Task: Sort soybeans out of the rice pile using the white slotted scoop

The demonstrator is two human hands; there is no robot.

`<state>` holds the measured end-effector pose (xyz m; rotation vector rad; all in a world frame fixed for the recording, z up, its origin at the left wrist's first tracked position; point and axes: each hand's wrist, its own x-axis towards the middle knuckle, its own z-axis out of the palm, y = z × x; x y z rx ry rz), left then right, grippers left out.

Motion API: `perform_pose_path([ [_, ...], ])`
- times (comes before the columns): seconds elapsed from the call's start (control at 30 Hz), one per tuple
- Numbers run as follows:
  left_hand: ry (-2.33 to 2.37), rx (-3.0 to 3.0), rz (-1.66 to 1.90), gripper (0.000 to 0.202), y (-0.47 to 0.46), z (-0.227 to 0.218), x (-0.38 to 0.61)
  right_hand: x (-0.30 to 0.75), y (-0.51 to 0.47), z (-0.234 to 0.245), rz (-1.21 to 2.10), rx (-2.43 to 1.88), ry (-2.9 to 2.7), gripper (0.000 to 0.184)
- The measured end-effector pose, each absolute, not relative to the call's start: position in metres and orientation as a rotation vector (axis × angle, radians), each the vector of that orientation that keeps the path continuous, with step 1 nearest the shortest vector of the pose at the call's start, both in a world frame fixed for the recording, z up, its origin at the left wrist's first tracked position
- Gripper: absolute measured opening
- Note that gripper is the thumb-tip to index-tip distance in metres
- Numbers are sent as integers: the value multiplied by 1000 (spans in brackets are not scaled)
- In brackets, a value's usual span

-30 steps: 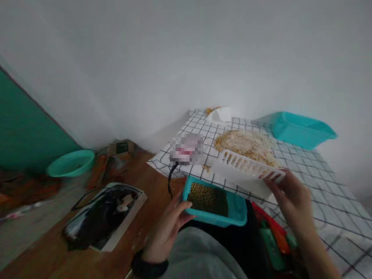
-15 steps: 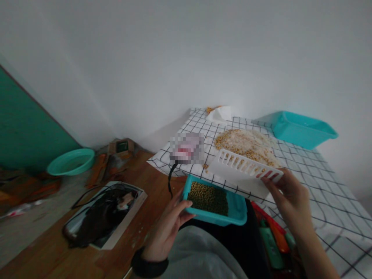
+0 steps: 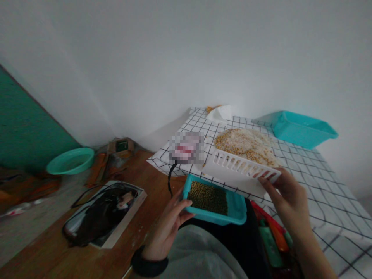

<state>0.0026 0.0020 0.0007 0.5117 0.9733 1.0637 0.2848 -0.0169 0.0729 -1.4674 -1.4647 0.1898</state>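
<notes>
Just off the near edge of the table (image 3: 322,178), above the person's lap, the left hand (image 3: 170,223) carries a teal box (image 3: 237,205). Its grip is clamped on the left end, the thumb lying over the rim. Inside are small round beans (image 3: 206,197), yellowish at the left and darker toward the middle, while the right end of the box shows its bare bottom.

The right hand (image 3: 292,195) has its grip closed on the right end of a white slotted tray (image 3: 232,175) — thumb on the near side, fingers showing through the slots. The tray is tilted, slots toward the far side, over the table's near edge; whether it touches the cloth I cannot tell.

Right behind it, a heap of pale and yellow grain (image 3: 247,143) spreads across the checked white tablecloth (image 3: 328,197). At the table's far edge, by the wall, stands a teal bin (image 3: 305,131); a piece of white paper (image 3: 221,114) lies near the far left corner. Toward the near left corner sits a pixelated object (image 3: 186,149), a black strap (image 3: 169,182) hanging from it past the edge. On the floor, well to the left, are a green basin (image 3: 76,170) and a black bag (image 3: 101,217).
</notes>
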Motion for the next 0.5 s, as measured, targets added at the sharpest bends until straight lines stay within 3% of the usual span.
perform_pose_path([
  [0.5, 1029, 502, 1070, 27, 1, 8, 5, 296, -13, 64, 326, -1507, -1281, 24],
])
